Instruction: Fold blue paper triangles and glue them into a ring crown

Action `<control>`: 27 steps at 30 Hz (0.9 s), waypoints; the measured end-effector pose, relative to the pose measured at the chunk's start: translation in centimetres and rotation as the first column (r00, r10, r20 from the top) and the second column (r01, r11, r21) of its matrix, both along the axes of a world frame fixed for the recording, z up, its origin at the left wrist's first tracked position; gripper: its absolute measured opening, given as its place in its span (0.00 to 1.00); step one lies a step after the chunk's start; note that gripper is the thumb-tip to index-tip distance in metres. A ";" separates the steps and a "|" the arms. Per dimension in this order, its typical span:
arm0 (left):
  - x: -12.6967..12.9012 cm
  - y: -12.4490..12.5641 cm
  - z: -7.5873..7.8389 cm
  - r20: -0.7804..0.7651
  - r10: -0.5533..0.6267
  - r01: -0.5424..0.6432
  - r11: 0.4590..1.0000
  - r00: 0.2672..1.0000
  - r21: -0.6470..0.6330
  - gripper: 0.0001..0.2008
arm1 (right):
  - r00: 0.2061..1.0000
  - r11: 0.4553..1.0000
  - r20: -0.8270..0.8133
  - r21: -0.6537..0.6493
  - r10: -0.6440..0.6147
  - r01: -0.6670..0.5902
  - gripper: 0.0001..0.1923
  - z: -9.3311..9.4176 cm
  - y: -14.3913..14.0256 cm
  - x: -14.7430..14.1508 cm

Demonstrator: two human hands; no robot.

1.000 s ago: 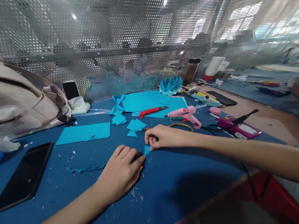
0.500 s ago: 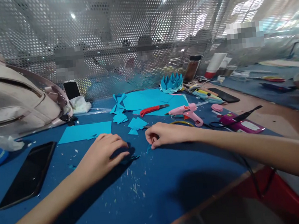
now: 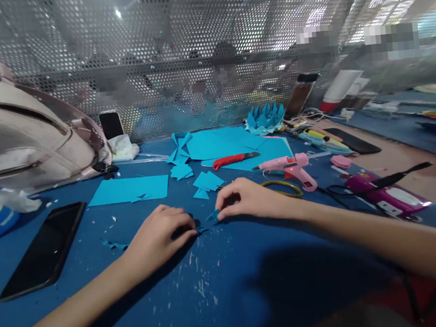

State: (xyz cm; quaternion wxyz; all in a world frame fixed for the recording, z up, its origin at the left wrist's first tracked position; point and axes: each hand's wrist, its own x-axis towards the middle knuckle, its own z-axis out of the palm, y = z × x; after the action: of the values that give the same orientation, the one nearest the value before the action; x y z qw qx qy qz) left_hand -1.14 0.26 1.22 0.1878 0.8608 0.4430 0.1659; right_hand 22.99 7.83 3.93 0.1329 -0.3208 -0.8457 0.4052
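Note:
My right hand (image 3: 240, 201) pinches a small folded piece of blue paper (image 3: 213, 216) between thumb and fingers, just above the table. To its left, my left hand (image 3: 165, 233) is closed low over the table, its thumb and fingertips at another small blue paper piece (image 3: 202, 230), mostly covered by the hand. A twisted blue paper strip (image 3: 115, 245) lies by the left wrist. Beyond the hands are small cut blue paper squares (image 3: 209, 181), a blue sheet (image 3: 128, 189) and a red-handled cutter (image 3: 233, 160) resting on larger blue paper (image 3: 219, 141).
A pink glue gun (image 3: 291, 165) lies to the right, near a purple device (image 3: 386, 193). Behind stands a pointed blue paper model (image 3: 265, 118) before a perforated metal screen (image 3: 178, 74). On the left are a black phone (image 3: 45, 249), a pale backpack (image 3: 26, 135) and a blue tape roll (image 3: 0, 223).
My left hand has moved right and its fingers have closed at the paper piece. My right hand has turned its piece slightly. The view has shifted a little.

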 end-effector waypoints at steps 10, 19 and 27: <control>0.2 2.6 1.3 -0.002 0.041 -0.040 0.956 0.999 -0.291 0.08 | 0.979 0.964 -0.120 -0.231 -0.165 0.135 0.08 -3.0 0.0 -0.3; 0.6 2.5 0.9 0.040 0.144 -0.124 0.941 0.989 -0.316 0.08 | 0.966 0.949 -0.117 -0.248 -0.229 0.195 0.10 -3.3 -0.2 0.0; 0.7 2.4 0.7 0.126 0.179 -0.129 0.936 0.976 -0.328 0.07 | 0.971 0.959 -0.087 -0.202 -0.221 0.200 0.08 -3.5 -0.5 0.3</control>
State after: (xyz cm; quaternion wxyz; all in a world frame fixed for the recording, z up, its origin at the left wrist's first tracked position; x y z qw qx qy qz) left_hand -0.45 2.65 1.89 0.3439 0.7664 0.5144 0.1724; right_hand 23.29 7.35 0.38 0.1896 -0.3979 -0.7553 0.4849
